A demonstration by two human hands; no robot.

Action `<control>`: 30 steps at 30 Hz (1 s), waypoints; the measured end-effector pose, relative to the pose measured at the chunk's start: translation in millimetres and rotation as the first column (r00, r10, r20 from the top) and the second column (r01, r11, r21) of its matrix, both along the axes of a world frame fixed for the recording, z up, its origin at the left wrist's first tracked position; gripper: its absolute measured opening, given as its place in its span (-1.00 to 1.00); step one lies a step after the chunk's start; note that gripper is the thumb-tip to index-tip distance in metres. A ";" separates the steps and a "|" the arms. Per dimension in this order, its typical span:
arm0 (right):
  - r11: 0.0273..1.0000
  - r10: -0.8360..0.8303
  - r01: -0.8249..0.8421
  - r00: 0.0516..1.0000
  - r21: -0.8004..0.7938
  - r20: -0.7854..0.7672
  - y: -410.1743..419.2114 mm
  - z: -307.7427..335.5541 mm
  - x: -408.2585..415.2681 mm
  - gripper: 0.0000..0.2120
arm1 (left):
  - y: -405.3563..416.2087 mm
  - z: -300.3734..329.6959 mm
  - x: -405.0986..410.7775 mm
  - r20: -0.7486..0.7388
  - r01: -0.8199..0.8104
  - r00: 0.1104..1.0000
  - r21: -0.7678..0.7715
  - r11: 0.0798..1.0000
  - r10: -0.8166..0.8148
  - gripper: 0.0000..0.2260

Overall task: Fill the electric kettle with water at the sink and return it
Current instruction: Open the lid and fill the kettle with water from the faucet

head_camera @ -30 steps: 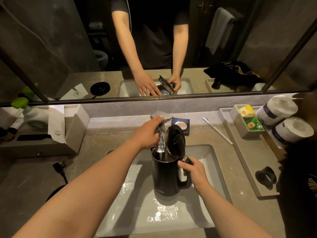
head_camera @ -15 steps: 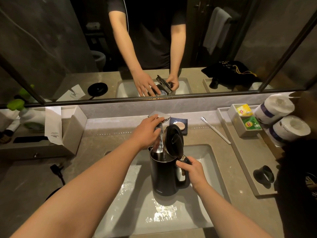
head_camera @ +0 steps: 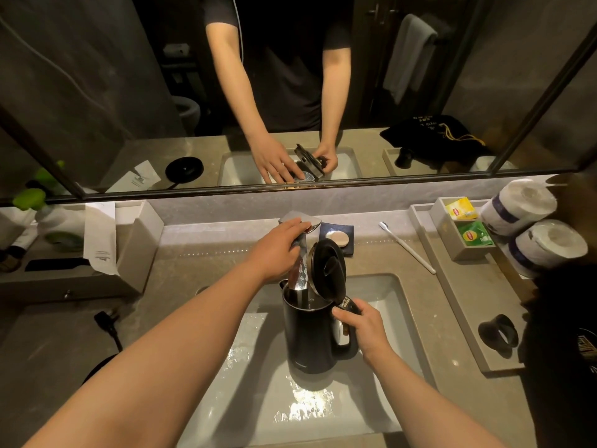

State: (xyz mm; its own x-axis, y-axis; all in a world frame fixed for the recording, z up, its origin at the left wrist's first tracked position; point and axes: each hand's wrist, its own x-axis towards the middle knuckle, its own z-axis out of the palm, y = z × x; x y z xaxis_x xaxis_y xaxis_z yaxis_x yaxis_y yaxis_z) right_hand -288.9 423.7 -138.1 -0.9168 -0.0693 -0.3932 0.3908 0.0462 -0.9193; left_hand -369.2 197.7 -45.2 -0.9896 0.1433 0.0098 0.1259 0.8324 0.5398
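A black electric kettle (head_camera: pixel 310 337) stands upright in the white sink (head_camera: pixel 384 295), its lid (head_camera: pixel 328 270) flipped up. My right hand (head_camera: pixel 361 328) grips the kettle's handle. My left hand (head_camera: pixel 274 250) rests on the chrome faucet (head_camera: pixel 302 221), fingers laid over its flat lever. A stream of water (head_camera: pixel 300 273) runs from the spout down into the kettle's open mouth. The kettle's round black base (head_camera: pixel 97 370) lies on the counter at the left, partly hidden by my left forearm, with its plug (head_camera: pixel 105 318) beside it.
A soap dish (head_camera: pixel 339 237) and a white toothbrush (head_camera: pixel 407 247) lie behind the sink. At the right, a grey tray (head_camera: pixel 465 312) holds tea bags (head_camera: pixel 465 221), two paper rolls (head_camera: pixel 533 227) and a black ring (head_camera: pixel 497 334). A box with a paper card (head_camera: pixel 100 240) stands left.
Almost nothing differs. Both hands keep their places on the faucet and the kettle handle while water keeps running into the kettle.
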 end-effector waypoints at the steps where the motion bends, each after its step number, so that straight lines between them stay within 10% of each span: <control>1: 1.000 0.000 0.000 1.000 0.004 -0.001 0.2 -1.0 -0.2 -0.74 | -0.3 -0.2 0.5 0.002 0.003 1.000 0.003 1.000 -0.003 -0.50; 30: 1.000 -0.004 0.004 1.000 -0.006 -0.017 0.7 -8.3 -0.9 -0.89 | -1.1 3.4 5.9 0.016 0.015 1.000 0.035 0.999 -0.016 -0.46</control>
State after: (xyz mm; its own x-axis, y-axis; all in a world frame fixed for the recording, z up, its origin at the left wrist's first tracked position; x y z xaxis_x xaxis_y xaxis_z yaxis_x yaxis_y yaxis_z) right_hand -289.9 424.4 -146.4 -0.9235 -0.0677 -0.3775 0.3756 0.0395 -0.9259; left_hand -363.3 196.6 -41.9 -0.9873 0.1586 -0.0010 0.1297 0.8109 0.5706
